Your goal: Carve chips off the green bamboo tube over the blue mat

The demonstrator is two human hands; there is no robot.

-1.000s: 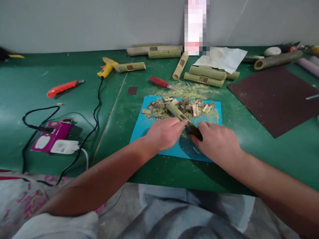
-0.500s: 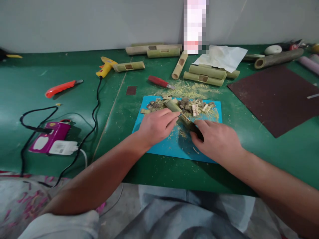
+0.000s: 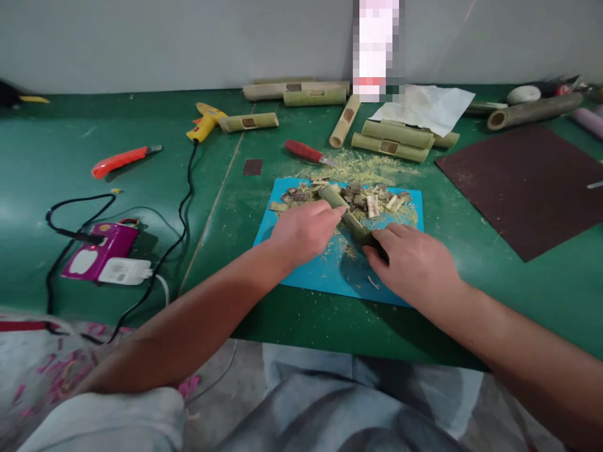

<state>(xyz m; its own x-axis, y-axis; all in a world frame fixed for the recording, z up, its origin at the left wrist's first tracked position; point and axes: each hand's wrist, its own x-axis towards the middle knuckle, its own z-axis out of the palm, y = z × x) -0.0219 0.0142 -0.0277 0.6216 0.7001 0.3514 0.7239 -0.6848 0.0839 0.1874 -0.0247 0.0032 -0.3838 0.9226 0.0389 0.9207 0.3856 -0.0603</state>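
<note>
A short green bamboo tube (image 3: 355, 226) lies slantwise over a blue sheet (image 3: 330, 285). My right hand (image 3: 414, 260) is closed around its near end. At the tube's upper side, the fingers of my left hand (image 3: 308, 229) are pinched together and touch it around the middle. A small dark tip shows at those fingertips, too little to name. Bamboo chips (image 3: 358, 198) and shavings lie heaped behind the tube on the sheet. Past them rests a red-handled blade tool (image 3: 306, 151).
Several cut bamboo tubes (image 3: 393, 147) and white paper (image 3: 424, 107) lie behind. Dark brown sheet material (image 3: 522, 188) is at right. On the left are an orange utility knife (image 3: 122, 162), a yellow glue gun (image 3: 205, 123) with its cord, and a purple power strip (image 3: 101, 251).
The bamboo tube has turned a little, so its cut opening shows less. Both hands keep hold near the same spots. The whole view has shifted slightly.
</note>
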